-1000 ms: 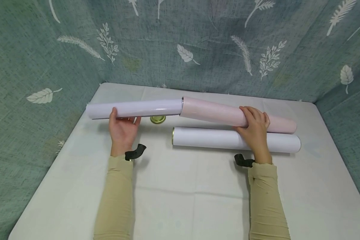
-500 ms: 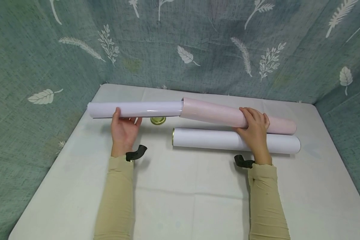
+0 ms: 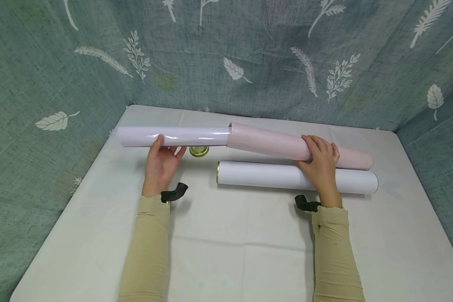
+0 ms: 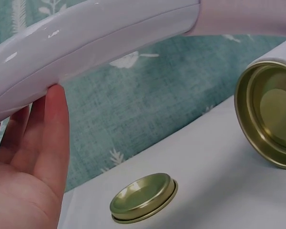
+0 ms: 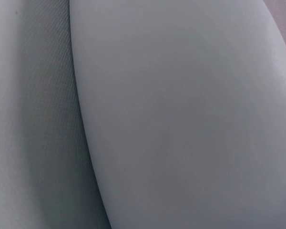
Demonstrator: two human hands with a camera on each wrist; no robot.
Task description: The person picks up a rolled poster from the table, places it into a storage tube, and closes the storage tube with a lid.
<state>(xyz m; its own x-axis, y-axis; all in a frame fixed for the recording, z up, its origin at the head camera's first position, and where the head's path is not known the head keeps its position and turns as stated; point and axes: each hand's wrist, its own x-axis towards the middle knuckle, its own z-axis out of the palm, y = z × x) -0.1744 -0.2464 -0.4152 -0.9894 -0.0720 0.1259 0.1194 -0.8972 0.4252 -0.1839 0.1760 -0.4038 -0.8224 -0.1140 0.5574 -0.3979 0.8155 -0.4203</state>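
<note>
My left hand (image 3: pixel 161 170) holds a glossy white roll (image 3: pixel 200 135), thumb on its near side and fingers beneath. The roll's right end sits inside the mouth of a pink tube (image 3: pixel 266 140). Around the pink tube's middle, my right hand (image 3: pixel 322 167) keeps its grip. Just in front lies a white tube (image 3: pixel 256 174) with a gold-rimmed end, under the right hand's wrist. In the left wrist view, a long seam edge runs along the roll (image 4: pixel 100 43) above the fingertips. The white tube (image 5: pixel 181 119) fills most of the right wrist view, hiding the right hand there.
A round gold lid (image 3: pixel 199 151) lies on the white-covered table (image 3: pixel 226 268) behind the left end of the white tube. A green curtain (image 3: pixel 196 63) with white leaf prints hangs behind the table and along both sides.
My left hand has moved right with the roll, whose exposed part has become shorter as it slides farther into the pink tube. The right hand and both tubes have stayed in place.
</note>
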